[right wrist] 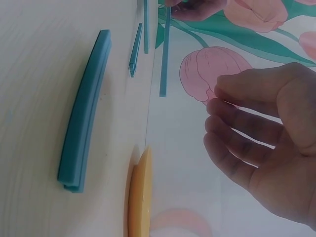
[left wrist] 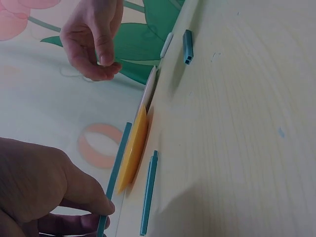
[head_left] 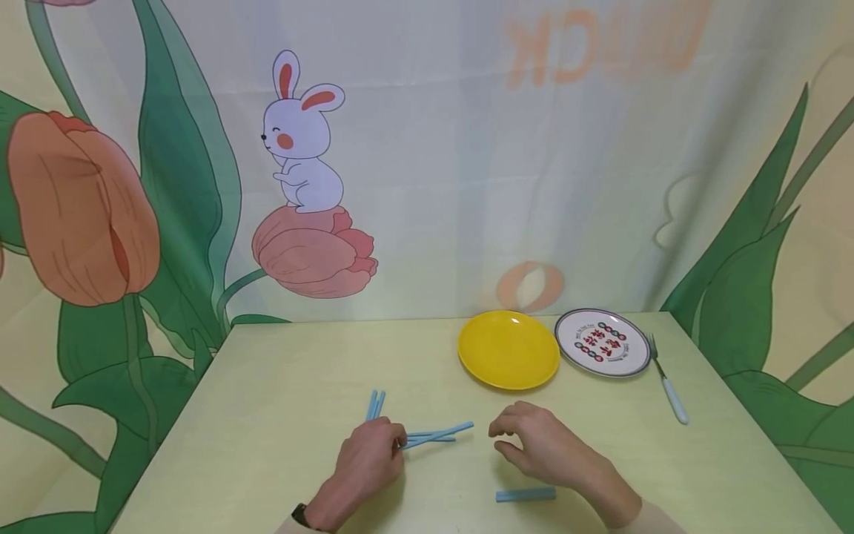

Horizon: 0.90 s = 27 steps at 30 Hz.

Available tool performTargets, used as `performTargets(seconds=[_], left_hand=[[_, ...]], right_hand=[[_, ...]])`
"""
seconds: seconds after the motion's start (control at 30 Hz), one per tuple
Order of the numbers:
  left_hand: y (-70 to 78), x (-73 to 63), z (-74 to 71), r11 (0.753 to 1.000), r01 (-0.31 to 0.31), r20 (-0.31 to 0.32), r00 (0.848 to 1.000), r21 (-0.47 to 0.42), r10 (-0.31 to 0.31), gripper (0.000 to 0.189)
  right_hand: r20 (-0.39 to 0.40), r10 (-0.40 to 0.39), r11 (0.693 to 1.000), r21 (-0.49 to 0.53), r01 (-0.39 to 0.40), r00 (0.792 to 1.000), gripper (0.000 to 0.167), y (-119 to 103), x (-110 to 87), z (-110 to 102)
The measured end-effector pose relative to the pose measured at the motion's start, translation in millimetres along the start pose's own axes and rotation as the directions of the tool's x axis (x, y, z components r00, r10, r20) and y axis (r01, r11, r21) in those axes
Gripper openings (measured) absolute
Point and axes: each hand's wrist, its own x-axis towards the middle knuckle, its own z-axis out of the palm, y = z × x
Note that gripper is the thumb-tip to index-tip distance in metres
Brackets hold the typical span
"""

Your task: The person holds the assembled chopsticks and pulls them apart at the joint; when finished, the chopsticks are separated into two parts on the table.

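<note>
My left hand pinches a slim blue stick between thumb and fingers, and the stick points rightward and slightly up. Under and beside it in the head view lie more blue sticks on the table. Just beyond the left knuckles are other blue sticks, partly hidden by the hand. My right hand hovers over the table with loosely bent fingers and nothing in its grasp. Below it lies a short, thick blue bar, which shows a lengthwise groove in the right wrist view.
A yellow plate sits at the table's back edge. Beside it is a white plate with red and green print, then a fork with a pale handle. A curtain printed with tulips and a rabbit hangs behind the table.
</note>
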Motion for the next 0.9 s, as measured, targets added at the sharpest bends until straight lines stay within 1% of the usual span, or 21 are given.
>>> performTargets(seconds=[0.23,0.47,0.57,0.7,0.9], left_hand=[[5.1,1.0,-1.1,1.0,-0.029,0.0,1.0,-0.004,0.029,0.014],[8.7,2.0,-1.0,0.999,-0.042,0.011,0.999,-0.004,0.042,0.012],[9.9,2.4,0.0,0.999,-0.054,0.002,0.999,0.004,0.054,0.013],[11.7,3.1,0.3,0.997,-0.083,-0.019,0.996,0.011,0.083,0.014],[14.4,4.7,1.6,0.99,-0.139,-0.044,0.989,0.039,0.14,0.014]], right_hand=[[-0.011,-0.005,1.0,0.012,0.005,1.0,0.011,-3,4.6,1],[-0.041,-0.043,0.999,0.014,0.044,0.998,0.012,-6,8.3,2],[-0.043,-0.057,0.998,0.018,0.057,0.997,0.012,-7,9.4,3],[-0.041,-0.062,0.998,0.018,0.062,0.997,0.012,-8,11.1,4],[-0.044,-0.065,0.998,0.014,0.066,0.997,0.012,-10,14.1,5]])
